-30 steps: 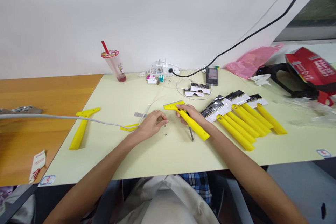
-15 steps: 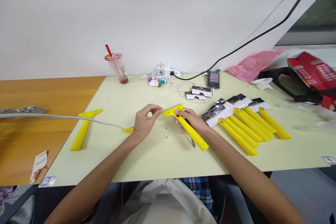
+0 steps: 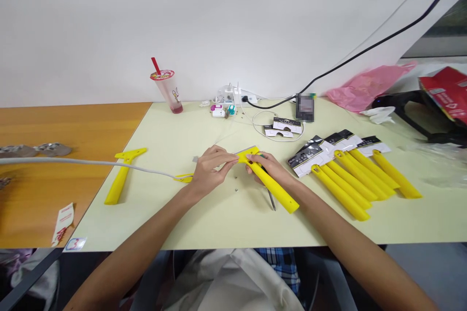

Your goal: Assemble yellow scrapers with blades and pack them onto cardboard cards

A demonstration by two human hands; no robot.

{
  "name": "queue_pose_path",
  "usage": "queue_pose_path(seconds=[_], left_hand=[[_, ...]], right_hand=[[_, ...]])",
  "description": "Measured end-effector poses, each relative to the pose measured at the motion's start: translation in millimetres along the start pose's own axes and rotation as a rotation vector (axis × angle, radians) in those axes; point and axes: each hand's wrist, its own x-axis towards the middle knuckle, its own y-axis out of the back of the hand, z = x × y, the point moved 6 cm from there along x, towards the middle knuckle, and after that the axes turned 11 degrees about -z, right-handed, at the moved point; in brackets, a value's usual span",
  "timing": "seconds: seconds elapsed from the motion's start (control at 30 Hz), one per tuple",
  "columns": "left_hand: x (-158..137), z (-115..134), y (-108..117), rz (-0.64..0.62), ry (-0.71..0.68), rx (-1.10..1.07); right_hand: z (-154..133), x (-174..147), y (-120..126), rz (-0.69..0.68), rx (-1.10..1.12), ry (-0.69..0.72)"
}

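A yellow scraper (image 3: 274, 187) with a thin blade along its head is held over the middle of the table, its handle slanting toward me. My right hand (image 3: 270, 167) grips it just below the head, thumb on top. A screwdriver (image 3: 272, 201) is also in that hand, its shaft pointing down under the scraper; most of its grip is hidden. My left hand (image 3: 211, 171) pinches the left end of the scraper's head, fingertips together; any small part between them cannot be seen. Two tiny screws (image 3: 236, 190) lie beneath. Beside my left wrist is a yellow cover piece (image 3: 185, 178), partly hidden.
Another yellow scraper (image 3: 122, 177) lies at left, crossed by a grey cable (image 3: 83, 161). Several yellow handles (image 3: 345, 194) with card labels lie at right. Behind are a cup with a straw (image 3: 170, 92), a power strip (image 3: 248, 98), small black-and-white packets (image 3: 286, 125) and a pink bag (image 3: 365, 90).
My left fingers have moved further over the left end of the scraper's head and now cover more of it. The view has shifted slightly; my right hand keeps its grip.
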Motion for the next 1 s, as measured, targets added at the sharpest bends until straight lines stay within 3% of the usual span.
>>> queue_pose_path(seconds=[0.17, 0.57, 1.0], left_hand=[[-1.3, -0.7, -0.2, -0.016, 0.056, 0.017], [-5.1, -3.0, -1.2, 0.035, -0.003, 0.064], [-3.6, -6.2, 0.4, 0.025, 0.104, -0.005]], right_hand=[[3.7, 0.6, 0.2, 0.013, 0.018, -0.003], [6.7, 1.5, 3.1, 0.008, 0.027, -0.008], [7.6, 0.5, 2.1, -0.019, 0.023, -0.005]])
